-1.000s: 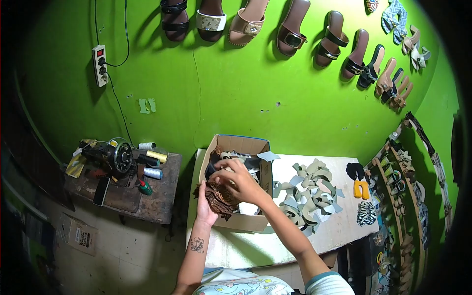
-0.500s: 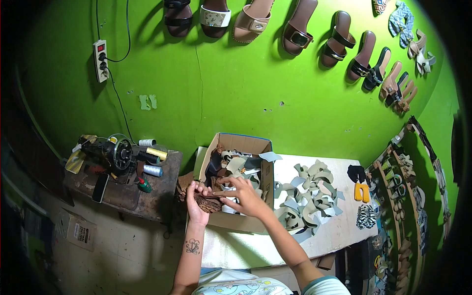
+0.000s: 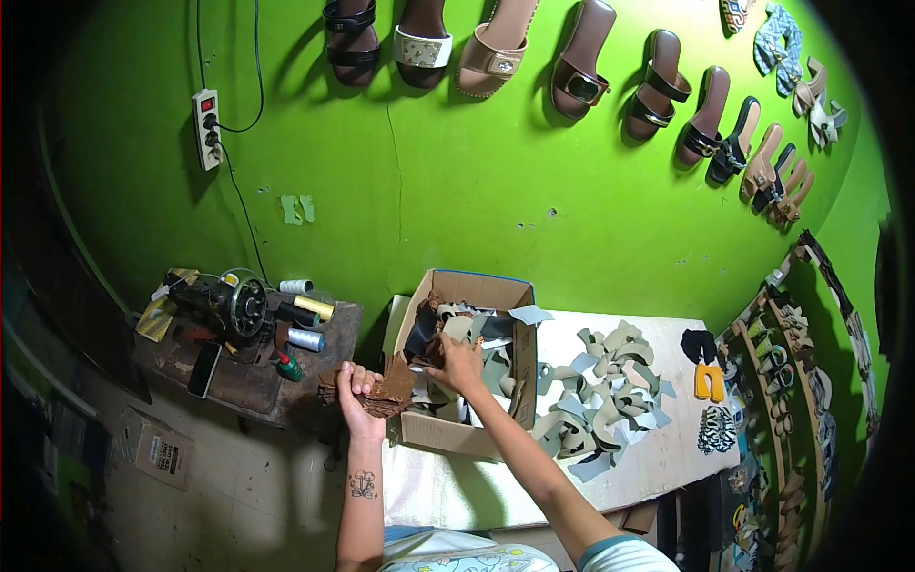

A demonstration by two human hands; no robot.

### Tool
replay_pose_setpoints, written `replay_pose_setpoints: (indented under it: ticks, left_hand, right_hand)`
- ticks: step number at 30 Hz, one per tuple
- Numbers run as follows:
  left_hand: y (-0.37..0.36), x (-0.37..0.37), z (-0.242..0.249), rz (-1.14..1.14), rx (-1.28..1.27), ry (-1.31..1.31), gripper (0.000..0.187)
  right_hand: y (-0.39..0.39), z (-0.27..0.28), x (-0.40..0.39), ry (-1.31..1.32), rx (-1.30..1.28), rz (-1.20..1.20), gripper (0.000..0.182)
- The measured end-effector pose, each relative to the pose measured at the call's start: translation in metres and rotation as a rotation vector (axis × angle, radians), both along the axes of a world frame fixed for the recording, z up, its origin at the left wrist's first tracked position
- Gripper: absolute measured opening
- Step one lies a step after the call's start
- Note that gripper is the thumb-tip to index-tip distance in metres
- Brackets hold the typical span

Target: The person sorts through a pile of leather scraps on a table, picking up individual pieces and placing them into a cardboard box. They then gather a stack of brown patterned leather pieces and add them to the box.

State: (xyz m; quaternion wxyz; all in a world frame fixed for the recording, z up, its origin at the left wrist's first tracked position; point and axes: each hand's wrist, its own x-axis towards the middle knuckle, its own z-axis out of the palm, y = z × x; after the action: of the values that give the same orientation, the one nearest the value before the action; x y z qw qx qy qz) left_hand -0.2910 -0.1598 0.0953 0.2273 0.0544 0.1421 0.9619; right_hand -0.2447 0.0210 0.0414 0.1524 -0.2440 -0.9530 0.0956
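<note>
My left hand is closed round a bundle of brown patterned pieces, just left of the box's front corner. Reaching into the cardboard box, my right hand has its fingers down among mixed scraps of brown, dark, grey-green and white. Its fingertips are partly hidden, and I cannot make out what they hold, if anything. Beside the box, a loose pile of curved grey-green pieces lies on the white table.
A sewing machine with thread spools and a phone occupy the dark table at left. Black, yellow and striped pieces lie at the table's right end. Shelves stand at right. Sandals hang on the green wall.
My right hand has moved away from the brown bundle and into the box. My left hand has shifted slightly left with the bundle. The whole view has shifted slightly.
</note>
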Motion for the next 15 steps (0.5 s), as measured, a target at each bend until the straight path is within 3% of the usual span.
replay_pose_setpoints:
  ticks: [4,6,8,12,15]
  left_hand:
    - [0.001,0.008,0.004,-0.084,-0.074,-0.025,0.016]
    - [0.002,0.011,0.000,-0.137,-0.048,-0.022,0.015]
    - [0.005,0.015,0.002,-0.160,-0.063,-0.012,0.014]
    - [0.020,0.026,0.001,-0.241,-0.054,0.003,0.014]
    - [0.029,0.033,0.002,-0.363,-0.113,-0.040,0.019]
  right_hand:
    - [0.022,-0.010,-0.006,0.038,-0.062,-0.002,0.047]
    - [0.034,0.000,-0.002,0.367,-0.466,0.061,0.036]
    - [0.039,0.014,0.004,0.595,-0.498,0.163,0.040]
    - [0.044,0.068,0.024,0.804,-1.068,0.375,0.051]
    - [0.039,0.104,0.040,0.810,-1.082,0.386,0.045]
